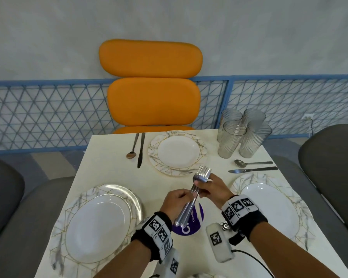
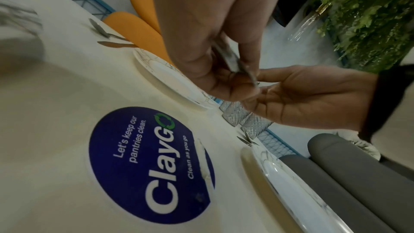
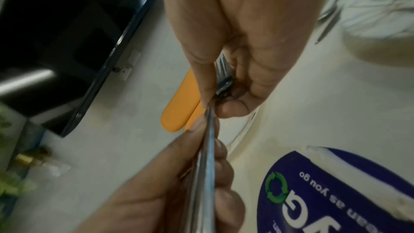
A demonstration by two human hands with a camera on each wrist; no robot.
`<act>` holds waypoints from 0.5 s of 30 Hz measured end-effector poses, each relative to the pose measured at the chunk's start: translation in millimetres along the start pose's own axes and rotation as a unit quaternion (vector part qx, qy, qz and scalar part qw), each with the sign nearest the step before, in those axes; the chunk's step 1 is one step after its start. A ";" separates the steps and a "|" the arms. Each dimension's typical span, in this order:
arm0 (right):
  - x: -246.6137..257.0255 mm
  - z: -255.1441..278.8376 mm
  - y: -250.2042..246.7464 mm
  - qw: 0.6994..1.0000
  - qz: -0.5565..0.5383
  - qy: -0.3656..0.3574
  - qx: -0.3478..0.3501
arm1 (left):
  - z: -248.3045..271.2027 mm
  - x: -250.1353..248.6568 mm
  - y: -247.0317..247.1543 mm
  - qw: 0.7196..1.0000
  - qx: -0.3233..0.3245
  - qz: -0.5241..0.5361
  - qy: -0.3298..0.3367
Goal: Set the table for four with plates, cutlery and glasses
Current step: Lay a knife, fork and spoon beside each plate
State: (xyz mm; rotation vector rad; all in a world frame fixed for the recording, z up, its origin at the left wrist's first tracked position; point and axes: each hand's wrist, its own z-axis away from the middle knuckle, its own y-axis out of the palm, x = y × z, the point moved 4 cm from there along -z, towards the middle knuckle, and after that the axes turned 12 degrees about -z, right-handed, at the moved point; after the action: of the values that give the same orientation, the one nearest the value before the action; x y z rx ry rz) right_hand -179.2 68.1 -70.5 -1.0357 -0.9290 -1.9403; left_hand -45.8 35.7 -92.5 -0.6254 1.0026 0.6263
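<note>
Both hands were on a bunch of forks [image 1: 191,199], held in the air just above the round blue sticker [image 1: 191,221] at the table's [image 1: 100,157] middle. Left hand [image 1: 176,201] was curled round the handles approx. mid-length, handle ends hanging down twd. the sticker. Right hand [image 1: 211,189] pinched the neck just below the tines, thumb and fingers closed on it; the right wrist view showed tines poking out betw. thumb and fingers. Exact no. of forks couldn't be told, they overlapped.

Rel. to the sticker: one plate [image 1: 177,152] on the far side w/ spoon [image 1: 133,147] and knife [image 1: 141,150] to its left; one plate [image 1: 273,207] to the right w/ spoon [image 1: 251,163] and knife [image 1: 253,169] beyond it; one plate [image 1: 96,221] to the left, no cutlery seen beside it. Four glasses [image 1: 241,133] clustered at the far right corner, touching.

Handling, as a judgement: forks are stiff, light, smooth steel, so prob. slippery against each other; a loose bunch could fan or drop one. Best hold for peeling one off looks like the neck or upper handle, pinched flat betw. thumb and forefinger, while the left hand keeps the rest clamped. Not fragile themselves, but a dropped fork could chip a plate rim. Glasses look thin and tall, likely tippy; take them low on the body, one at a time.
</note>
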 end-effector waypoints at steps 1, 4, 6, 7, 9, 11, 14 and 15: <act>-0.6 -2.9 -3.6 1.000 -0.022 0.005 -0.007 | -3.0 0.9 1.0 1.000 -0.004 -0.006 0.002; -1.1 -12.0 -14.0 0.997 -0.065 0.027 -0.037 | -7.0 2.0 1.6 1.000 -0.013 0.001 -0.002; -2.8 -16.2 -17.4 0.995 -0.078 0.039 -0.055 | -9.9 4.4 -1.0 1.000 -0.030 -0.001 -0.002; -3.8 -18.4 -17.4 0.994 -0.083 0.043 -0.057 | -11.4 4.8 -2.5 0.999 -0.035 0.002 -0.003; -2.8 -21.1 -16.3 0.993 -0.088 0.045 -0.061 | -14.9 5.8 -5.4 0.999 -0.045 0.021 -0.008; 1.4 -23.8 -19.1 0.990 -0.098 0.035 -0.090 | -17.6 9.7 -11.9 0.997 -0.074 0.022 -0.011; 6.2 -28.3 -35.0 0.970 -0.165 -0.006 -0.178 | -18.5 18.7 -28.1 0.991 -0.120 0.048 -0.016; 5.9 -28.9 -42.0 0.957 -0.197 -0.022 -0.213 | -18.9 21.5 -33.9 0.990 -0.129 0.058 -0.016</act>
State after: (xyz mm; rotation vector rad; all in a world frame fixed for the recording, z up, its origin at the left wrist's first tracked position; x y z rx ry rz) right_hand -227.1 61.8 -87.8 -1.2042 -0.8016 -2.5396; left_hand -23.3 3.5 -113.1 -0.7851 0.9396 0.8760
